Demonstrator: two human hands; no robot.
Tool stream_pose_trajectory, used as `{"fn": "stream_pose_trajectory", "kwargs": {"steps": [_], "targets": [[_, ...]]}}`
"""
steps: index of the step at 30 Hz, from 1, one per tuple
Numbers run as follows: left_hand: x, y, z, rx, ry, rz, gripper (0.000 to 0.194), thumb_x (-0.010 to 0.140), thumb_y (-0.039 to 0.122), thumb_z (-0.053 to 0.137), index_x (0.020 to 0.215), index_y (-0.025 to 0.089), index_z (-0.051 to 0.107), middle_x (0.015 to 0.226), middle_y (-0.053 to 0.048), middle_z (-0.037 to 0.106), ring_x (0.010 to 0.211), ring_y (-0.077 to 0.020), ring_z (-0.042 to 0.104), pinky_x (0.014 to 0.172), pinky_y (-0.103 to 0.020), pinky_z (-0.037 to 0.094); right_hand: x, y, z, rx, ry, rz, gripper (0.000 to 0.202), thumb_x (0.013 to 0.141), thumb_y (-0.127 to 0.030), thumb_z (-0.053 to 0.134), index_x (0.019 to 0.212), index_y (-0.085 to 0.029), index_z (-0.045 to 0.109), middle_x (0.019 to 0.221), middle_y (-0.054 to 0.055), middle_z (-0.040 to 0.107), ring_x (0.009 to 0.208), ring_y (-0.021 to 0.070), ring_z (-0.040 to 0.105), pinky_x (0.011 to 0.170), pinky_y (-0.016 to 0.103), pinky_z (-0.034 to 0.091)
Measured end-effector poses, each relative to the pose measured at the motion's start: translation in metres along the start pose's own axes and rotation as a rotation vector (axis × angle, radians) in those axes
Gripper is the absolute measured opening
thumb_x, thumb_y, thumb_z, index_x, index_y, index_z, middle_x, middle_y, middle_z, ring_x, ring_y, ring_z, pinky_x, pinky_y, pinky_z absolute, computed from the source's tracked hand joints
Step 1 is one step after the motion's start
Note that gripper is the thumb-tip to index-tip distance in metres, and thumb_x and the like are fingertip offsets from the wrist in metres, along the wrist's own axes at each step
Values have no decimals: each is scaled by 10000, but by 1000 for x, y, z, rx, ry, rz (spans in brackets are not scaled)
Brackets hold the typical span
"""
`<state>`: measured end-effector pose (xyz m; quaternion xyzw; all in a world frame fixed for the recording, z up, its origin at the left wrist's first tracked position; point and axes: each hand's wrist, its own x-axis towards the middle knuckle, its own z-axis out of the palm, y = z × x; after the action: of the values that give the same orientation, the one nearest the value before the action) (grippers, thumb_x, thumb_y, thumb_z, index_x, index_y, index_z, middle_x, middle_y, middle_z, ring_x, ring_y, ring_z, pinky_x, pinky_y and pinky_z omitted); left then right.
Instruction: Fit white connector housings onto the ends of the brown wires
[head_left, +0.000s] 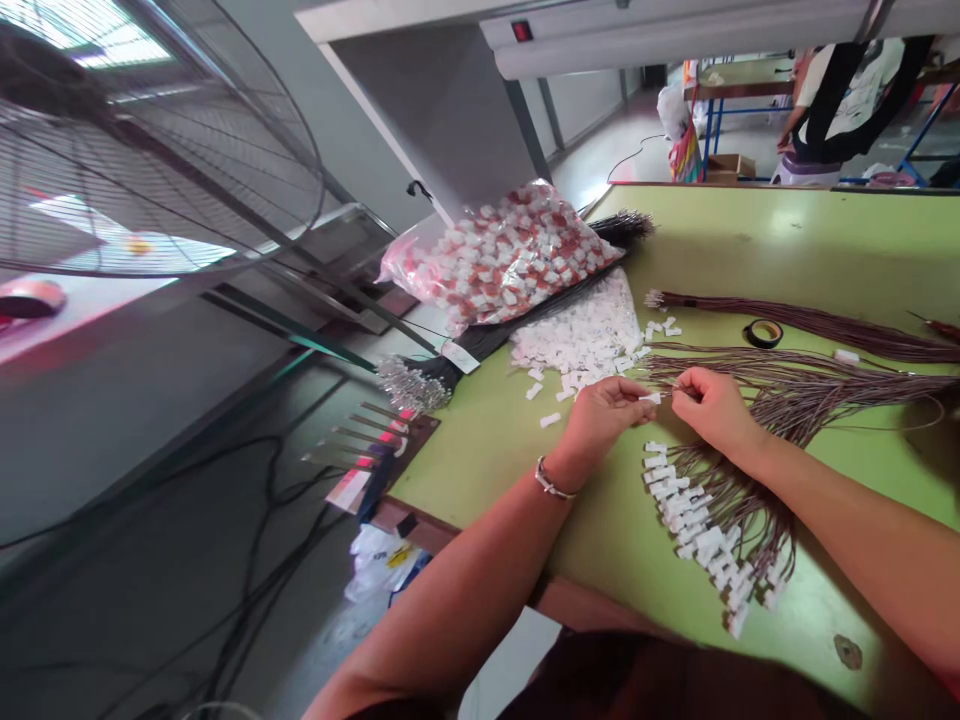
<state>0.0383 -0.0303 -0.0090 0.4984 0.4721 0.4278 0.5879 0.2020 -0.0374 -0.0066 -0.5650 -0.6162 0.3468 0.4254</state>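
My left hand [611, 412] pinches a small white connector [651, 398] between thumb and fingertips. Close to its right, my right hand [706, 400] is closed on a thin brown wire at the end of a loose wire bundle [780, 372]. The two hands nearly meet at the connector; whether the wire tip is inside it is too small to tell. Below them, brown wires with white connectors on their ends [694, 520] lie fanned in a row. Loose white connectors [585, 325] are heaped behind my left hand.
A clear bag of white and orange parts [525, 255] lies on black cables at the back. Black tape [763, 333] and another brown bundle [810, 318] rest on the green table [847, 240]. A fan [150, 140] stands left; a person [851, 100] is beyond.
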Motion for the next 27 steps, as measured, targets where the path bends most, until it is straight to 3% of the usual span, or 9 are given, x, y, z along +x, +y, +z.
{"fn": "stream_pose_trajectory", "kwargs": {"steps": [7,16,21,24,27], "targets": [[1,-5,9,11,43,27,297,530,308,812,654,124,616,541,-3,640,513,-102,598,544,-232,504,0,6,3,-17,-77,-7,114,646,-286,495,612,-179,517,510,-33,475,478,89,372,467,227,302],[-1,-3,8,61,4,58,225,582,261,782,651,121,620,533,14,614,503,-85,572,538,-221,495,-2,5,3,-72,-96,-11,100,643,-279,521,630,-180,529,531,-27,506,490,97,393,480,236,303],[1,-5,5,87,-24,35,193,596,222,758,675,126,610,532,14,618,509,-91,585,541,-220,494,2,2,-3,90,-125,126,146,653,-324,527,623,-182,540,516,-34,486,467,95,374,457,239,286],[2,-7,3,158,-20,92,129,610,174,726,674,132,623,562,13,625,536,-90,582,538,-208,477,3,0,-6,159,-135,220,177,695,-356,504,651,-188,537,523,-27,514,446,101,393,446,242,293],[2,-9,1,248,17,198,71,637,162,702,665,141,640,601,8,633,561,-87,569,548,-204,462,3,-1,-6,113,-119,152,205,725,-381,506,654,-189,522,521,-30,504,467,100,396,467,239,303]]}}
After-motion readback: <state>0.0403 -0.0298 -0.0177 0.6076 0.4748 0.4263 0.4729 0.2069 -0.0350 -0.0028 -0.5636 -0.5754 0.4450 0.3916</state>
